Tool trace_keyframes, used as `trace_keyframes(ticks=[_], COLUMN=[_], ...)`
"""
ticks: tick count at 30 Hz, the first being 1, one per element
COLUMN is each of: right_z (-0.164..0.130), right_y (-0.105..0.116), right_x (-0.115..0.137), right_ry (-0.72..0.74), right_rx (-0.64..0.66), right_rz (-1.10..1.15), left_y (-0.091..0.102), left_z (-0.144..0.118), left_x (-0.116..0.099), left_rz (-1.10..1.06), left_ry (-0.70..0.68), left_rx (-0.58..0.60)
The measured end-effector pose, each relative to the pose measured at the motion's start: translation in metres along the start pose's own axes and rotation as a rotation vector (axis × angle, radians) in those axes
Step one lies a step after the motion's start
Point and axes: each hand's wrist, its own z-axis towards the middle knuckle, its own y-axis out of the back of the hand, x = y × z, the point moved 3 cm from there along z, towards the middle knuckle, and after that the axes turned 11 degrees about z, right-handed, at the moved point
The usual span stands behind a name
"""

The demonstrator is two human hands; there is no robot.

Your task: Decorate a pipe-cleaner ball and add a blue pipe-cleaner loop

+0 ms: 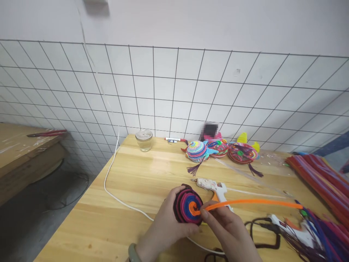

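My left hand (170, 218) is wrapped round a ball-like piece covered in coiled pipe cleaners (188, 203), dark at the rim, then magenta and blue, with orange at the centre. An orange pipe cleaner (253, 202) runs from that centre out to the right. Between thumb and fingertips, my right hand (226, 225) pinches the strip close to the coil. Just behind the hands lies a white hot glue gun (211, 185) on its side, its nozzle pointing left. Part of the coiled piece is hidden by my left hand.
Finished coiled fish shapes (196, 151) with tassels lie at the back, beside a marker (174, 139) and a glass of liquid (144, 140). A second glue gun (297, 229), dark cords and pipe cleaner bundles (319, 182) occupy the right. A white cable (120, 198) crosses the table.
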Motion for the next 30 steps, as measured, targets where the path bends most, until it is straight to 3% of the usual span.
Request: trace_keyframes(ticks=[4,8,12,18,22,30], right_z=[0.001,0.003,0.002,0.001,-0.001,-0.004], right_y=[0.002,0.004,0.004,0.002,0.006,0.006], right_x=[0.000,0.000,-0.003,0.004,0.012,0.011], right_ry=[-0.013,-0.037,-0.036,-0.015,-0.002,-0.023], right_rx=[0.001,0.073,0.047,0.115,0.092,0.085], right_rz=[0.068,0.023,0.054,0.045,-0.026,-0.091], left_y=[0.002,0.003,0.003,0.000,0.000,-0.001], left_z=[0.001,0.000,-0.002,-0.001,0.000,-0.004], left_x=[-0.004,-0.008,-0.007,-0.015,-0.020,-0.018], left_rz=[0.151,0.260,0.150,0.107,0.132,0.105], left_ry=[-0.015,-0.037,0.078,0.023,-0.002,0.097], left_rx=[-0.102,-0.091,-0.071,-0.063,-0.070,-0.001])
